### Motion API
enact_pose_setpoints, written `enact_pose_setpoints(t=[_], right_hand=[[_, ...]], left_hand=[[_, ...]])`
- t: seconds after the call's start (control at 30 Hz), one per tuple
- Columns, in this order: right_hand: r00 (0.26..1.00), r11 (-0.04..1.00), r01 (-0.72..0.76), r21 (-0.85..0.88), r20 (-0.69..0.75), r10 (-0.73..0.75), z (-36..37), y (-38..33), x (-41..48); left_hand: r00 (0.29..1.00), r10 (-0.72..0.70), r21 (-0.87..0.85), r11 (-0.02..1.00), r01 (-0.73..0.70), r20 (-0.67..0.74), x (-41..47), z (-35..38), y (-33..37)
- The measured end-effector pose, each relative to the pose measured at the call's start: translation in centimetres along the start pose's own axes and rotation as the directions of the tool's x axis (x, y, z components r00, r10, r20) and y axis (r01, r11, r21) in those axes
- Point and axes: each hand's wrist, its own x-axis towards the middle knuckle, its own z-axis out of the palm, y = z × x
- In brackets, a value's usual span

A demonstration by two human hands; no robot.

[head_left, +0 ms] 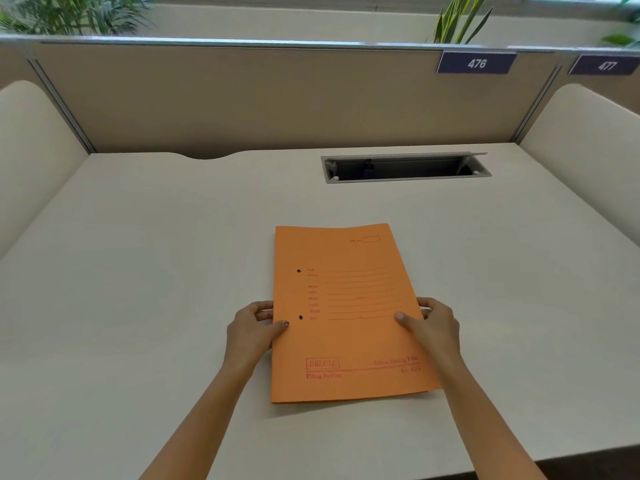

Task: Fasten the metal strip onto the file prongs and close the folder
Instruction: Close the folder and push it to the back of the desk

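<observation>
An orange paper folder (346, 327) lies shut and flat on the desk, its printed front cover up, with two small dark holes near its left edge. My left hand (254, 327) grips the folder's left edge, thumb on top of the cover. My right hand (433, 323) grips the right edge the same way, thumb resting on the cover. The metal strip and the prongs are hidden inside the folder.
The pale desk (156, 289) is walled by beige partitions at the back and both sides. An open grey cable tray (405, 168) is set into the desk behind the folder. Number plates 476 (476, 63) and 477 (606, 65) hang on the back partition.
</observation>
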Motion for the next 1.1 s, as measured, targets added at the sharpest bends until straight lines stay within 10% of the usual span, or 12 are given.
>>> enact_pose_setpoints(t=[0.73, 1.1], right_hand=[[0.965, 0.959, 0.262, 0.107, -0.039, -0.259, 10.3, -12.9, 7.0], [0.971, 0.973, 0.226, -0.056, -0.063, -0.229, 16.9, -17.4, 18.4]], left_hand=[[0.891, 0.194, 0.014, 0.978, -0.207, -0.411, 11.5, -6.0, 4.8], [0.900, 0.199, 0.086, 0.980, -0.179, -0.388, 23.9, -5.6, 8.0]])
